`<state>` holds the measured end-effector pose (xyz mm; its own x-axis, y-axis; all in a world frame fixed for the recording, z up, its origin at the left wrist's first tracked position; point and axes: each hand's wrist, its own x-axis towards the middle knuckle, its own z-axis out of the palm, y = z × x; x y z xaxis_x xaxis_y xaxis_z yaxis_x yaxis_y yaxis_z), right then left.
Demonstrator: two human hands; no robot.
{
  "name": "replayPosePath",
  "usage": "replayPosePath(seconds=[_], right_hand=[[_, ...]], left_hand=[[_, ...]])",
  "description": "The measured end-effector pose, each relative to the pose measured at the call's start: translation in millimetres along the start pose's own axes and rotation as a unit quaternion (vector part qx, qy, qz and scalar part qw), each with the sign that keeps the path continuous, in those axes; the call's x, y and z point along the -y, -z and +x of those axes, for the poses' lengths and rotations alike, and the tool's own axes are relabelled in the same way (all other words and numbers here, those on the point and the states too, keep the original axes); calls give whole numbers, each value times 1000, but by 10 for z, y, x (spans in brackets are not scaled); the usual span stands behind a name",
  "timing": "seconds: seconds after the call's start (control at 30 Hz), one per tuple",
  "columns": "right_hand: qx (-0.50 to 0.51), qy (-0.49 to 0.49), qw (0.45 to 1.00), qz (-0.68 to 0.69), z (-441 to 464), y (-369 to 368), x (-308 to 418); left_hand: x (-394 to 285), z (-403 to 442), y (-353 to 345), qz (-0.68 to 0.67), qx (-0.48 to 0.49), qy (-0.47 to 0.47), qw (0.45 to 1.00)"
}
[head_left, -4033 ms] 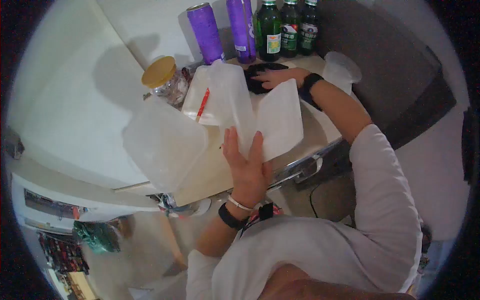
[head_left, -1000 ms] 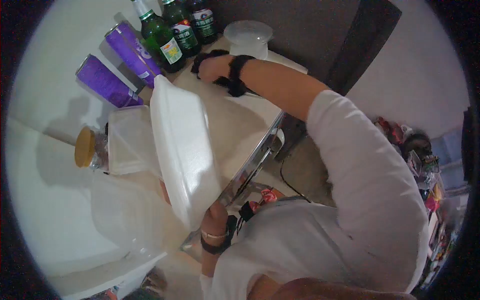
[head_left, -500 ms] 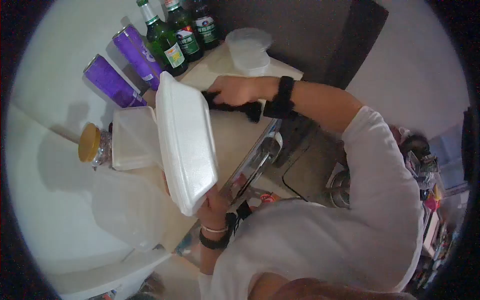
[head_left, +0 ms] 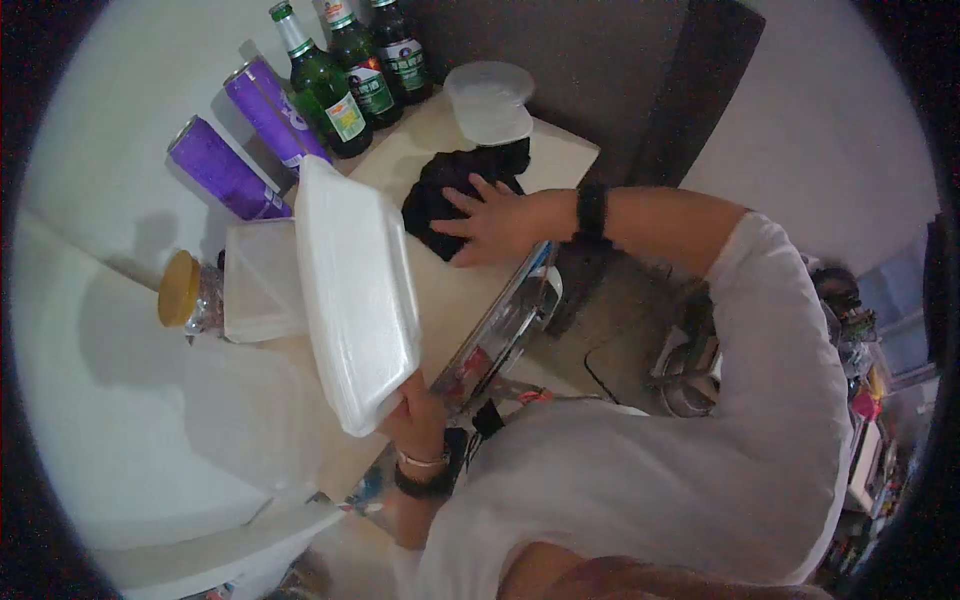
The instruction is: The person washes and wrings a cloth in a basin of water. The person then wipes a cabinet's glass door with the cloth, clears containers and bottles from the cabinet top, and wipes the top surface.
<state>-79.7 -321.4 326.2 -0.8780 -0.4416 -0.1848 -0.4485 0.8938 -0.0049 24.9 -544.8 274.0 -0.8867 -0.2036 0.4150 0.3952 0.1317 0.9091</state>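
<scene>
My left hand (head_left: pixel 418 420) grips the lower end of a white foam takeout box (head_left: pixel 360 290), which stands on its side above the tabletop. Some of that hand's fingers are hidden behind the box. My right hand (head_left: pixel 492 222) lies with fingers spread on a crumpled black cloth (head_left: pixel 428 205) spread over the table. Just beyond the cloth is a clear plastic container (head_left: pixel 490 105).
Green beer bottles (head_left: pixel 330 95) and two purple cans (head_left: pixel 222 165) line the wall. A gold-lidded jar (head_left: pixel 180 290) and a translucent square container (head_left: pixel 262 280) stand at the left, near a larger clear container (head_left: pixel 245 410). The table (head_left: pixel 455 290) has a drawer along its edge.
My right hand has gone from gripping the bunched black cloth to lying spread on it, and the cloth now rests on the table. The foam box has shifted slightly left.
</scene>
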Motion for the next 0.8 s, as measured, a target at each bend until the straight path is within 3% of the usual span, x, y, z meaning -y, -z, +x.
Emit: replayPosePath(seconds=[0.07,0.13,0.17,0.23,0.27,0.37,0.47,0.5,0.57,0.67,0.7,0.77,0.8], right_hand=[[81,4,996,-20,166,41,46],[97,-140,980,106,409,241,67],[96,-142,979,109,684,127,-41],[66,-126,990,23,1235,-126,-327],[54,-120,991,-8,1409,-140,-429],[68,-93,993,7,1648,-5,-474],[44,-197,972,122,1858,95,-495],[41,-194,973,122,1829,136,-469],[9,-173,981,93,1663,159,-376],[-63,-170,979,93,1673,-115,-274],[86,-10,990,114,1364,252,-118],[87,99,984,117,1655,-69,47],[85,96,985,119,1686,-231,69]], left_hand=[[33,-28,43,20,8,-11,1000],[167,-98,151,121,35,94,988],[219,-106,122,123,38,94,987],[289,-109,38,64,-62,3,996],[282,-80,33,63,-65,1,996],[238,-48,68,50,-50,-39,997],[212,-17,15,17,-57,-43,997],[206,14,-25,16,-79,-89,993],[193,24,-14,18,-100,-134,986],[146,21,12,16,-81,-112,990],[132,14,18,15,-74,-105,992],[193,-18,33,15,-64,-99,993],[348,-52,65,7,-83,-89,993]])
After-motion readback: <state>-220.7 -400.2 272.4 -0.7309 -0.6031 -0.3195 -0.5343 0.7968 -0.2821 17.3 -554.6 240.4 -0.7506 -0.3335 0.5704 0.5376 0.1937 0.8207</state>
